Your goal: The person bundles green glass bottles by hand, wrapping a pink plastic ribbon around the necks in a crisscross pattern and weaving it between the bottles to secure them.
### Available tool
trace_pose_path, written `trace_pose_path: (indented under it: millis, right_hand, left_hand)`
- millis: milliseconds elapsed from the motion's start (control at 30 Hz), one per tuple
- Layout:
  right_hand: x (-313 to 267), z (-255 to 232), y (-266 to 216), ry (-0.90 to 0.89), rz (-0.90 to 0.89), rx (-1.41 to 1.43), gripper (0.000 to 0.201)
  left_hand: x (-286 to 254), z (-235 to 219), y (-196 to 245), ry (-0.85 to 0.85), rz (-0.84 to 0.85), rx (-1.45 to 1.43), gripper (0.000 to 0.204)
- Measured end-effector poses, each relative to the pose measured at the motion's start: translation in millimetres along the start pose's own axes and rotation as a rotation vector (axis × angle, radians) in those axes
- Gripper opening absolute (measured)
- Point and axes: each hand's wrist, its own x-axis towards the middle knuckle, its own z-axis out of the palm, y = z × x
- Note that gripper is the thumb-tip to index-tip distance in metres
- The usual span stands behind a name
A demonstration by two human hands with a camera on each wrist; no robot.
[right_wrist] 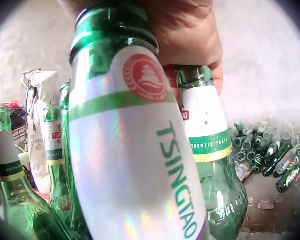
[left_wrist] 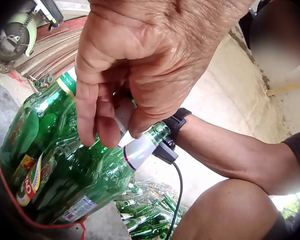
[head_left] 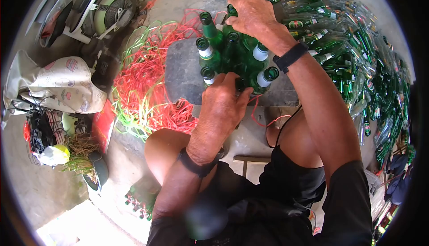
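A green bottle point(right_wrist: 131, 120) wears a pearly white TSINGTAO label point(right_wrist: 130, 165).

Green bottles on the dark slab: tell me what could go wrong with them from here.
The bottles stand packed close, so a hard shove might chip or tip one. The red string runs low along their sides, so the tops could splay. The heap of red and green strips beside the slab might snag a bottle dragged that way.
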Motion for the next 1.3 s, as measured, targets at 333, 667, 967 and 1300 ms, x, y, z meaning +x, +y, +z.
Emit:
trace_pose_path:
  millis: [333,667,967,1300]
  right_hand:
    - [1.6,-1.9,-0.5,-0.020,0.042,-0.003,0.033]
    - [-0.4,-5.0,-1.4,-0.084,0.023,-0.028,0.052]
    - [-10.1,-27.8,-2.7,0.227,-0.220,-0.051,0.034]
    - [-56.4,-32.4,-24.1,-0.006,-0.258,0.082,0.034]
  left_hand:
    - [-0.4,-0.5,-0.8,-0.007,0.007,0.014,0.030]
    - [-1.7,2.2,-3.1,0.021,0.010,-0.006,0.031]
    - [-2.3,0.2,-3.5,-0.011,-0.012,0.014,0.033]
    - [-2.8,2.6,-7.9,-0.004,0.009,0.011,0.035]
